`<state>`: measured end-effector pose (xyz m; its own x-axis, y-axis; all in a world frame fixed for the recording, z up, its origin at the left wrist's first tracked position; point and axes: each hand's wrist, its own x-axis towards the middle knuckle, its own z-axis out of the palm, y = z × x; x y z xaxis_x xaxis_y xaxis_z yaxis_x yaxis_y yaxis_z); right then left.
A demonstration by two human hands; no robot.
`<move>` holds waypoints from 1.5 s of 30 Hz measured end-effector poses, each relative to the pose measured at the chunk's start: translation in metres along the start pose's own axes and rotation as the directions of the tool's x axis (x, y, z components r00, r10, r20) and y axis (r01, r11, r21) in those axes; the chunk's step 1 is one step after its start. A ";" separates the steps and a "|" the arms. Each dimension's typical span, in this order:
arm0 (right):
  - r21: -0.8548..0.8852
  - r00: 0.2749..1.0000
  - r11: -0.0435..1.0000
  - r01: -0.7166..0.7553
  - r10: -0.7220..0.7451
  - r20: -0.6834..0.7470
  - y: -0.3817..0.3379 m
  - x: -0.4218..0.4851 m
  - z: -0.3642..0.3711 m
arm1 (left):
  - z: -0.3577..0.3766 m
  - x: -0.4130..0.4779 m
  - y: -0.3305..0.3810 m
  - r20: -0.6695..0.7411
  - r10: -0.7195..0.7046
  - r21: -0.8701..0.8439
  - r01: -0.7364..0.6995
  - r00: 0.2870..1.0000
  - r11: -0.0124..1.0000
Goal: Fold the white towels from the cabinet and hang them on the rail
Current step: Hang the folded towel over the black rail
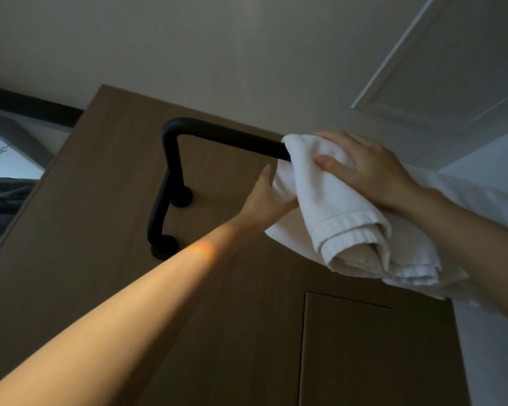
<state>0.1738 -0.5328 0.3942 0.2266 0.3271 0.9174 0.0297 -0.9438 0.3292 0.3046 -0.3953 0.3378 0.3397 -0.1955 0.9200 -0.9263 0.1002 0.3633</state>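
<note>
A folded white towel [338, 212] is draped over the top bar of a black rail [226, 135] fixed to a wooden panel. My right hand [361, 162] lies on top of the towel at the bar, with its fingers curled over the fold and its thumb pressed against the cloth. My left hand [272, 197] reaches up from below and touches the towel's hanging left side; its fingers go behind the cloth and are hidden. The towel's ribbed hem hangs toward me in layers.
The rail bends down at its left end to two round wall mounts [165, 247]. The wooden panel [100, 230] has a cabinet door seam [346, 300] lower right. A white wall and ceiling hatch [440, 71] are above, and more white fabric [481, 194] lies behind my right arm.
</note>
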 end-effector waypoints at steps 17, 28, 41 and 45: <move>-0.062 0.955 0.981 0.185 -0.165 0.246 -0.020 -0.034 -0.010 | -0.015 -0.037 -0.007 0.164 -0.013 -0.132 0.035 0.986 0.991; -0.251 0.969 0.949 0.188 -0.138 0.206 -0.015 -0.048 0.014 | -0.017 -0.068 0.000 0.282 -0.095 -0.154 0.143 0.955 0.978; -0.331 0.957 0.915 0.231 -0.153 0.245 -0.007 -0.103 0.010 | -0.016 -0.080 0.018 0.292 -0.220 -0.429 0.333 0.931 0.840; -0.432 0.961 0.867 0.249 -0.166 0.221 -0.006 -0.121 0.019 | -0.012 -0.078 0.027 0.364 -0.160 -0.232 0.256 0.917 0.939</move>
<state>0.1646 -0.5673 0.2766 0.4278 0.4609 0.7775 -0.3384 -0.7160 0.6106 0.2555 -0.3657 0.2778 0.4003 -0.5507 0.7324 -0.7448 0.2700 0.6102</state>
